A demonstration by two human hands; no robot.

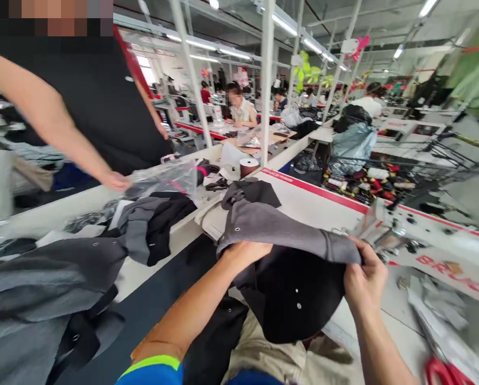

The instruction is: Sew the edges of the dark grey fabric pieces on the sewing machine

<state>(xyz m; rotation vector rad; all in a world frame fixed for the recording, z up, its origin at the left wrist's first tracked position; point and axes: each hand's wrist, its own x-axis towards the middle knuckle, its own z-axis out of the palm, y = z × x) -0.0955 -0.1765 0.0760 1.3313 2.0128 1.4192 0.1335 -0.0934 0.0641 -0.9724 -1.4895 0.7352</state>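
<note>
A grey and black garment piece [279,230] with metal snaps lies across the white table and hangs over my lap. My left hand [245,254] grips its near left edge, fingers tucked into the grey fabric. My right hand [365,280] pinches the right end of the grey band, beside a sewing machine [400,235]. The black part [295,299] droops between my two hands.
A pile of grey and black pieces [62,278] lies at the left. A person in black [86,91] stands across the table, one hand on a clear plastic bag [167,179]. A thread cone [249,166] stands behind. Red scissors [443,371] lie at the lower right.
</note>
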